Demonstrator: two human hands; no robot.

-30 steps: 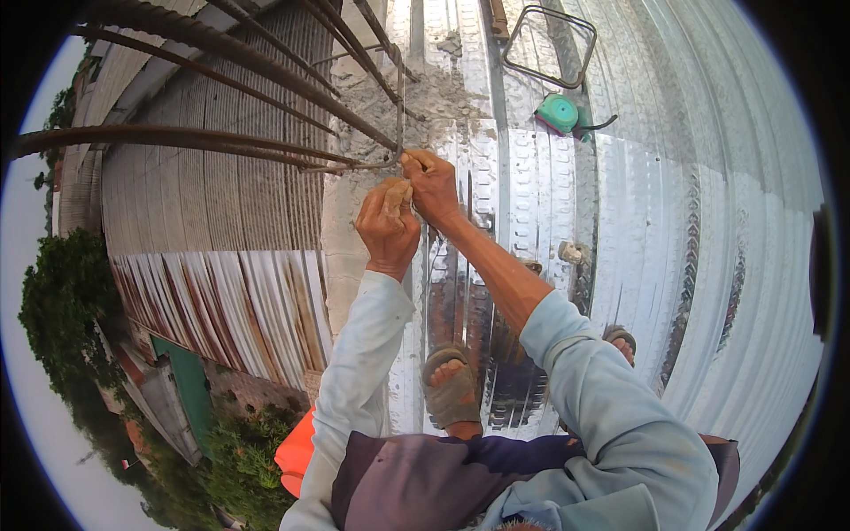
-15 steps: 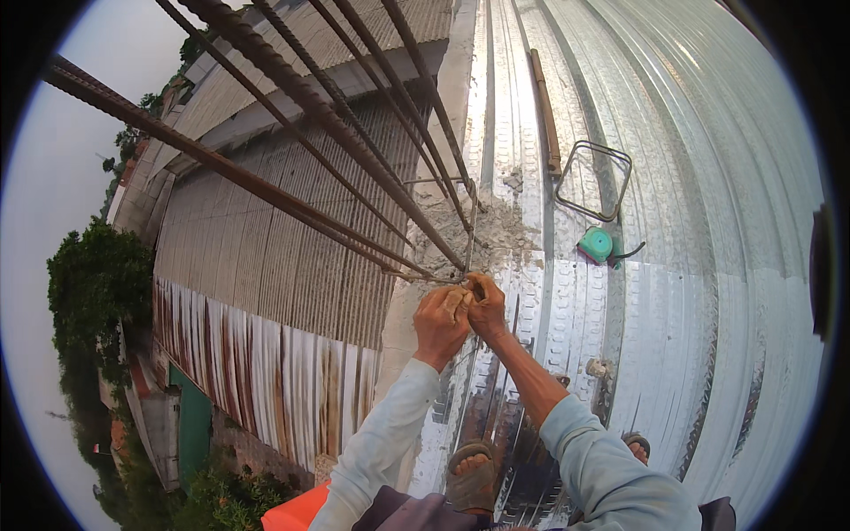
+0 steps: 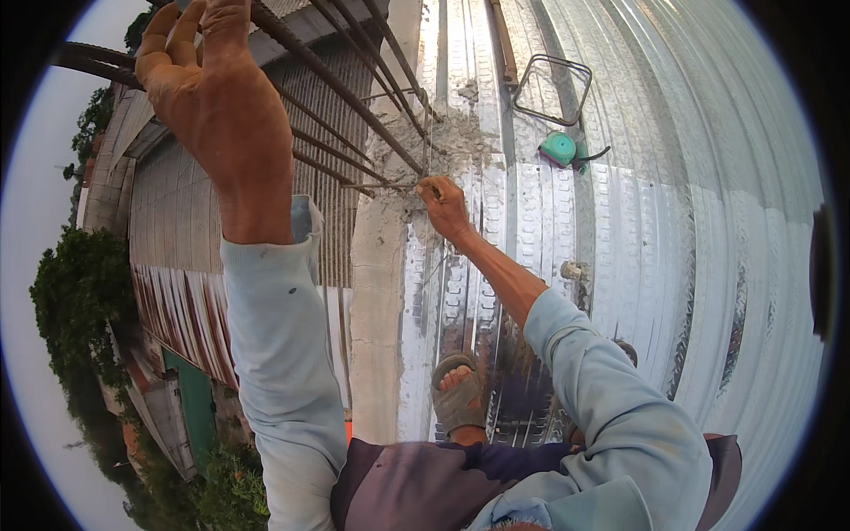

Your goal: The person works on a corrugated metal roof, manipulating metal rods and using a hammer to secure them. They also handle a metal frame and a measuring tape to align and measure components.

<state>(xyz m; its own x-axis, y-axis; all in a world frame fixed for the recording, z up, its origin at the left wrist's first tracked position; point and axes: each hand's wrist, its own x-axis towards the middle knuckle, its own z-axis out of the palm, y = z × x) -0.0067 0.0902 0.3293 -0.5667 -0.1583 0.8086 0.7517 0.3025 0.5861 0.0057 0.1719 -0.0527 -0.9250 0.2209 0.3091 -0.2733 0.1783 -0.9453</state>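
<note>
My right hand (image 3: 445,206) is closed in a pinch at the corner of a thin steel stirrup (image 3: 381,185), at the foot of the ribbed rebars (image 3: 341,93). A faint thin line, perhaps wire, shows just below that hand. Raised high on the left, large and near, my left hand (image 3: 217,115) has its fingers apart and pointing up. It overlaps the upper rebars; whether it touches one I cannot tell, as the fingertips meet the picture's top edge. The bars lean up and left out of rough, crumbled concrete (image 3: 460,133).
Shiny ribbed metal roofing (image 3: 655,230) spreads to the right. On it lie a green tape measure (image 3: 558,149), a dark rectangular wire frame (image 3: 552,88), a rusty bar (image 3: 503,40) and a rubble lump (image 3: 574,270). A concrete ledge (image 3: 376,336) borders lower corrugated roofs; my sandalled foot (image 3: 458,398) is beside it.
My left hand has left the stirrup corner and swung up and left, its fingers spreading. My right hand stays at the corner. The scene has shifted up and left in view.
</note>
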